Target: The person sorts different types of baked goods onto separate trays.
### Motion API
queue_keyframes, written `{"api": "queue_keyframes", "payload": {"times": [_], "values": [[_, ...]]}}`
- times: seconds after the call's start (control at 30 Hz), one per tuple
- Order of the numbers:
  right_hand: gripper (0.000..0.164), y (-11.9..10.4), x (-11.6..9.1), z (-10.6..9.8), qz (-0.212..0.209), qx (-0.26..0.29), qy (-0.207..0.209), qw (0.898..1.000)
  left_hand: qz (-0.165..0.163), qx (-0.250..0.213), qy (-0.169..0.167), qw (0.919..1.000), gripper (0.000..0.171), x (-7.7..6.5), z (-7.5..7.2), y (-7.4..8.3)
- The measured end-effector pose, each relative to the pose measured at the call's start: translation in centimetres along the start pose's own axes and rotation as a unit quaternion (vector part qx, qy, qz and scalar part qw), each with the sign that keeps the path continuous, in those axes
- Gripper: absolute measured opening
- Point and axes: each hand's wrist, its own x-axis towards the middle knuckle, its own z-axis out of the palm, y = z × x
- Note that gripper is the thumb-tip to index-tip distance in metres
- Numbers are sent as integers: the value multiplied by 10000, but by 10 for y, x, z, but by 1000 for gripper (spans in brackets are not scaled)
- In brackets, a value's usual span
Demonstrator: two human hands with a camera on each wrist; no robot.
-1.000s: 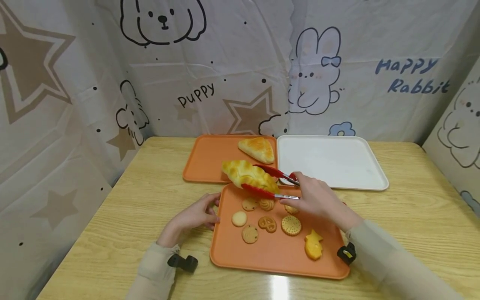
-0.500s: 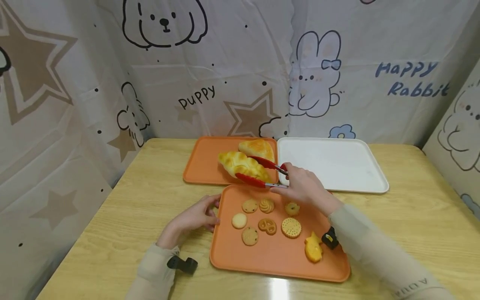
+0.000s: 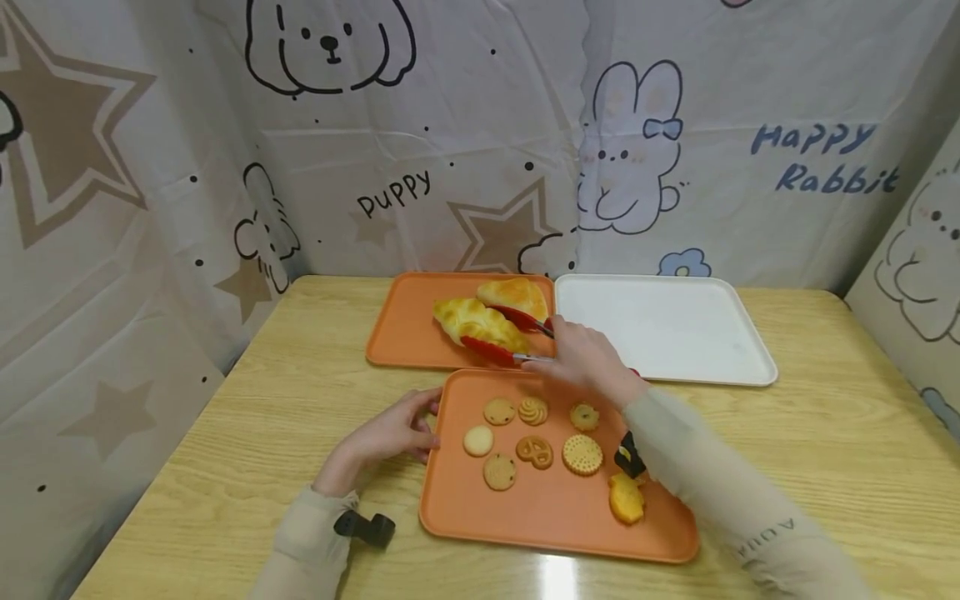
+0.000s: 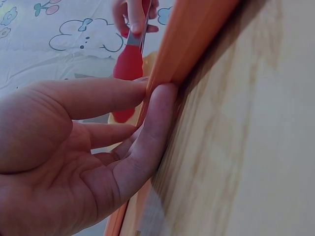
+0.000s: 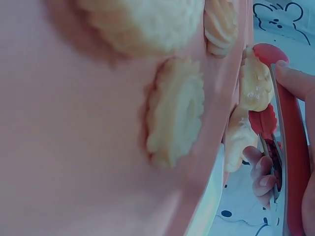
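My right hand (image 3: 585, 357) grips metal tongs with red tips (image 3: 489, 350). Between the tips is a golden braided bread (image 3: 476, 320), over the left side of the back orange tray (image 3: 405, 325); whether it touches the tray I cannot tell. Just behind it lies a triangular pastry (image 3: 517, 293), partly covered by the tongs. My left hand (image 3: 390, 427) is at the left edge of the front orange tray (image 3: 547, 523). In the left wrist view, the thumb and fingers (image 4: 160, 110) of that hand pinch the tray's rim.
Several cookies lie on the front tray, among them a pretzel-shaped cookie (image 3: 535, 452) and a round dotted biscuit (image 3: 582, 455). A yellow pineapple-shaped piece (image 3: 626, 500) is near its right side. A white tray (image 3: 660, 329) stands at the back right, against the printed cloth.
My right hand has moved the tongs and braided bread left and away from me, from above the front tray's far edge to the back orange tray. The left hand has stayed put.
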Motion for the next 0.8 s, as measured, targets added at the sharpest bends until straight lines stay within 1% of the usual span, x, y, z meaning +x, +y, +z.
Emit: {"api": "queue_keyframes", "payload": {"times": [0.1,0.13,0.23,0.43,0.67,0.8], "values": [[71,-1,5,3,37,-38,-66,10000,-80,41,-12,10000,76,1,0,0],[71,-2,7,4,44,-23,-85,10000,-164,22,22,9999,76,1,0,0],[70,-3,12,8,113,51,-174,9998,-245,56,38,9997,75,3,0,-2],[72,-3,17,13,378,198,-363,9984,-237,36,-17,9997,75,3,0,-1],[85,-2,15,14,399,237,-285,9985,-224,92,-14,9997,75,4,-1,-3],[84,-2,14,14,339,262,-175,9989,-258,124,10,9996,75,5,-1,-3]]}}
